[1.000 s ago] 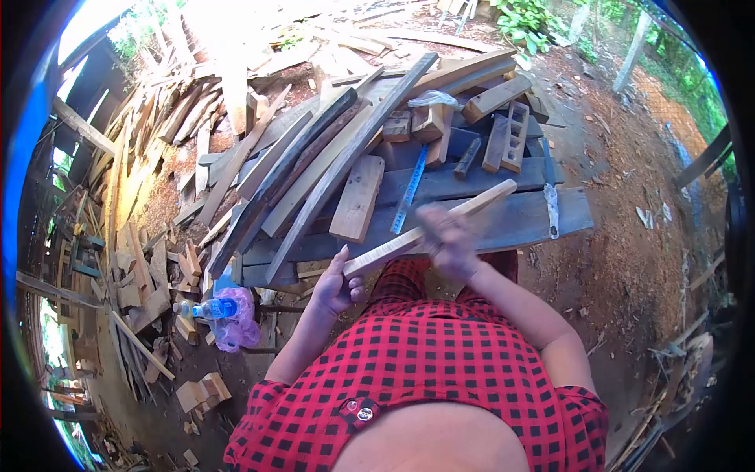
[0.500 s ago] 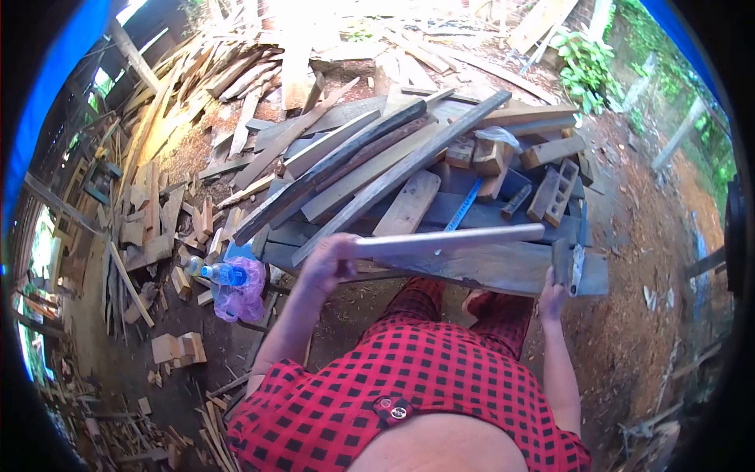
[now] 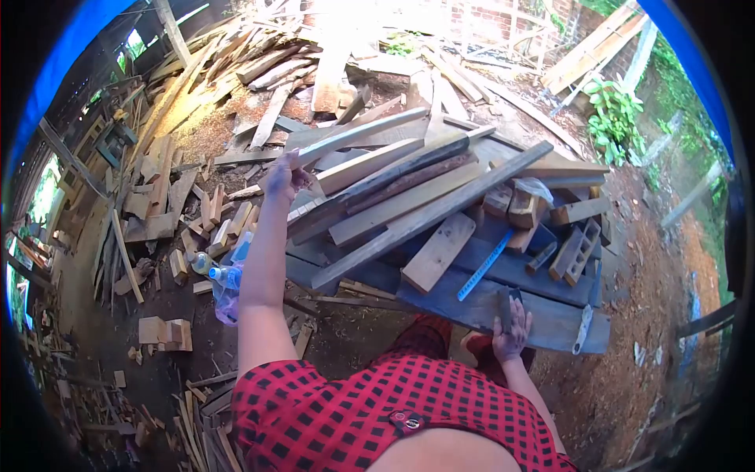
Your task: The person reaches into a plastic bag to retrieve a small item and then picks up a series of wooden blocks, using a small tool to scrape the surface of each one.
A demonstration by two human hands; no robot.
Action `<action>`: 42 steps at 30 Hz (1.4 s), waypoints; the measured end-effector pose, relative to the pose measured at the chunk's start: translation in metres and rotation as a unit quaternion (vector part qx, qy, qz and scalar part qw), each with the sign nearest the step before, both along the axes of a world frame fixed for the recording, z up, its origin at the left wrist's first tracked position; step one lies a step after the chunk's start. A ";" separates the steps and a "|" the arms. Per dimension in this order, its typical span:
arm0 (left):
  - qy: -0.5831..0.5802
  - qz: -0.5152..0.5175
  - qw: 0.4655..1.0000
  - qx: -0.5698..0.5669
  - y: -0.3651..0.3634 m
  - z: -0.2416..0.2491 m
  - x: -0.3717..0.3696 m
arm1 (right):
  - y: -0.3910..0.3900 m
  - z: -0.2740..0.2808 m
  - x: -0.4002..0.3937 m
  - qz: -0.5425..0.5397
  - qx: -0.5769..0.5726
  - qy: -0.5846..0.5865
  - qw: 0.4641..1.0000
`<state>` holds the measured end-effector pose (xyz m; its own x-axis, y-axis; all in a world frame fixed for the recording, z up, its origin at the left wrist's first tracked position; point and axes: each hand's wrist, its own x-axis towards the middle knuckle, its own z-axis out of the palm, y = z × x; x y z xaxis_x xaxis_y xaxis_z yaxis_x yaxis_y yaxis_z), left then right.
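Observation:
My left hand (image 3: 285, 179) is raised at the left side of the wood pile, its fingers closed round the near end of a long, pale wooden strip (image 3: 366, 132). The strip slants away to the upper right, above the other boards. At the front edge of the bench, my right hand (image 3: 513, 330) is at a small dark block (image 3: 504, 305), gripping it against the wide grey plank (image 3: 550, 324). A blue ruler (image 3: 484, 267) lies just beyond that hand. To its right, a pale, narrow tool (image 3: 583, 329) rests across the plank's end.
Long boards (image 3: 432, 208) lie slanted across the bench. Small blocks (image 3: 580, 211) and a slotted wooden piece (image 3: 582, 250) sit at its right. A bottle (image 3: 226, 275) and pink plastic bag (image 3: 226, 308) are left of my arm. Offcuts (image 3: 165, 334) litter the ground.
My left hand has carried the strip forward and left, from over the front plank to the pile's far left. My right hand has moved left along the plank with the dark block.

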<state>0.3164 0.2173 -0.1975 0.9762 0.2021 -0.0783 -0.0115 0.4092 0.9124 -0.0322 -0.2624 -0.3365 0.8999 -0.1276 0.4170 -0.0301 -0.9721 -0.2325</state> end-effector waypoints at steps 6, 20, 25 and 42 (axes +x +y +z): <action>0.125 0.002 0.991 0.035 0.013 -0.056 0.065 | -0.002 -0.006 0.003 0.001 -0.032 0.018 0.999; 0.249 0.052 0.901 0.351 0.013 -0.097 0.109 | -0.001 -0.008 0.004 -0.010 -0.053 0.044 0.998; 0.181 0.122 0.920 0.326 0.024 -0.113 0.106 | 0.001 -0.005 0.006 -0.005 -0.053 0.040 0.998; -0.113 0.206 0.848 0.476 -0.040 -0.022 -0.183 | -0.017 0.002 0.006 0.055 0.163 -0.004 0.985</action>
<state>0.1330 0.1771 -0.2196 0.7760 0.3963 0.4907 -0.1924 -0.5922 0.7825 -0.0257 -0.2798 -0.3346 0.9123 -0.1578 0.3780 0.0752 -0.8426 -0.5333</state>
